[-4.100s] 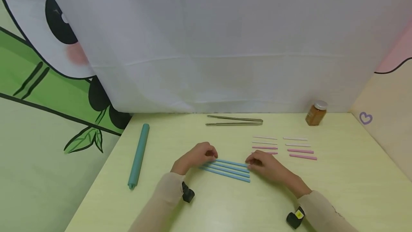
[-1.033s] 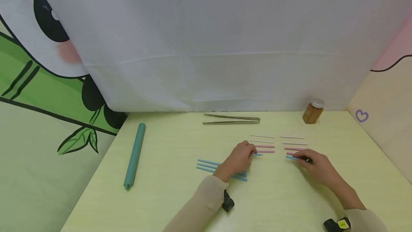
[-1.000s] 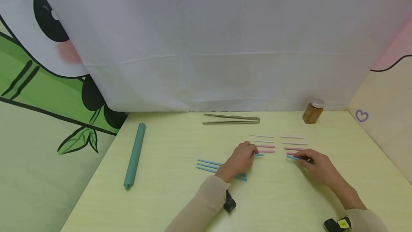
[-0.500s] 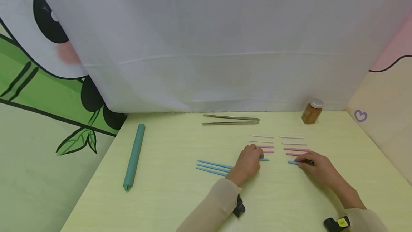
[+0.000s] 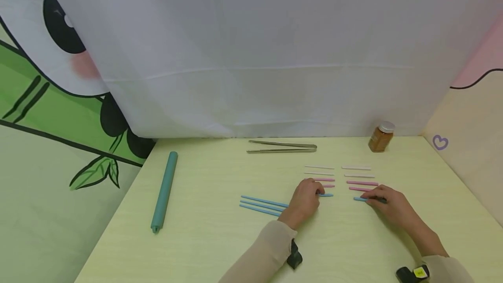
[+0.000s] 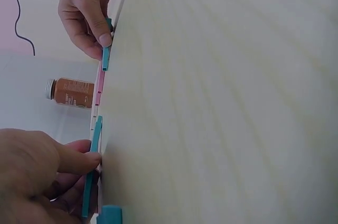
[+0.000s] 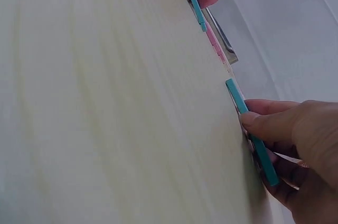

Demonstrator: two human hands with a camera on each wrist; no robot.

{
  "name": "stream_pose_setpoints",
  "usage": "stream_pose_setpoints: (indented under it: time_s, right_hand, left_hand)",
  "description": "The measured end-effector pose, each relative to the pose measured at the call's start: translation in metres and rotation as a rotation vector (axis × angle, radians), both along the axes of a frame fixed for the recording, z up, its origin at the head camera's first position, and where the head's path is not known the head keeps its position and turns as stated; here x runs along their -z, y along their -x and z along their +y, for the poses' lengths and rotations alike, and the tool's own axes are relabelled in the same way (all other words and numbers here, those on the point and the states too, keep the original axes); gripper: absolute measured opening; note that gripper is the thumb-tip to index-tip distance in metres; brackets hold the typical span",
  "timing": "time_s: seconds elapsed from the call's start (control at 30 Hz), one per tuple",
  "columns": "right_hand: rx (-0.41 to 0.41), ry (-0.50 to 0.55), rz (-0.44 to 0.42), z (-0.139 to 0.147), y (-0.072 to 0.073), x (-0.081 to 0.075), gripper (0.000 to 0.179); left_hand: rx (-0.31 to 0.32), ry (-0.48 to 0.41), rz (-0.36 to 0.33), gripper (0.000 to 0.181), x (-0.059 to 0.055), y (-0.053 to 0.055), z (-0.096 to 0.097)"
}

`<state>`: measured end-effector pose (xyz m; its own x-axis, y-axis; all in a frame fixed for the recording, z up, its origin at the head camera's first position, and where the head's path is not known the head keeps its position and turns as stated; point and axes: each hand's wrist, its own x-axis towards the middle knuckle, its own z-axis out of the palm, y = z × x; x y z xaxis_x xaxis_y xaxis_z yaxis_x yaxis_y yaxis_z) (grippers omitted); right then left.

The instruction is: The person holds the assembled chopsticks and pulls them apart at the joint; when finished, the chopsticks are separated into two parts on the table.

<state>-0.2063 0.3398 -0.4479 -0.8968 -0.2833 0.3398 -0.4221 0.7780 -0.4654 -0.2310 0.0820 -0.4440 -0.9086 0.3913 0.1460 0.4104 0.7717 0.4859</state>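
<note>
My left hand (image 5: 305, 198) pinches a short blue stick (image 5: 327, 195) just below the left-hand pink sticks, near the tabletop. In the right wrist view, this stick's end steps down to a thinner tip. To its right, my right hand (image 5: 393, 204) pinches another short blue stick (image 5: 359, 198) between thumb and fingers, roughly in line with the first and apart from it. The right wrist view shows that stick (image 7: 265, 163) along the fingers. Three longer blue sticks (image 5: 261, 205) lie side by side left of my left hand, which partly covers their right ends.
Pink sticks (image 5: 362, 183) and white sticks (image 5: 356, 168) lie in two columns beyond my hands. Metal tongs (image 5: 283, 150) lie at the back of the table (image 5: 212, 248). A brown jar (image 5: 380, 139) with a silver lid stands back right. A green roll (image 5: 165, 191) lies at left.
Both hands have moved right from the group of long blue sticks, now fewer by one. Each holds a short blue stick. Over the last second, both sticks shifted slightly right and toward me.
</note>
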Motion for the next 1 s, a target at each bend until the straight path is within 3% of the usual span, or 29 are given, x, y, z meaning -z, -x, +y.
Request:
stream_pose_setpoints:
  time_s: [0.37,0.63,0.77,0.9,1.0]
  right_hand:
    - [0.006,0.005,-0.001,0.001,0.001,0.002,0.018]
    - [0.022,0.003,-0.002,0.003,0.000,0.003,0.017]
    - [0.011,0.002,0.005,0.004,0.000,0.004,0.018]
    - [0.000,-0.036,0.041,0.001,0.000,0.001,0.020]
    - [-0.009,-0.061,0.057,-0.006,0.000,-0.007,0.021]
  left_hand:
    - [-0.012,0.045,0.048,0.022,0.001,-0.001,0.004]
    - [-0.012,0.040,0.019,0.018,0.004,-0.001,0.007]
    - [0.001,0.044,0.048,0.018,0.003,-0.002,0.005]
    - [0.019,0.008,0.080,0.014,-0.002,-0.003,-0.005]
    - [0.020,-0.050,0.037,0.011,-0.013,-0.002,-0.021]
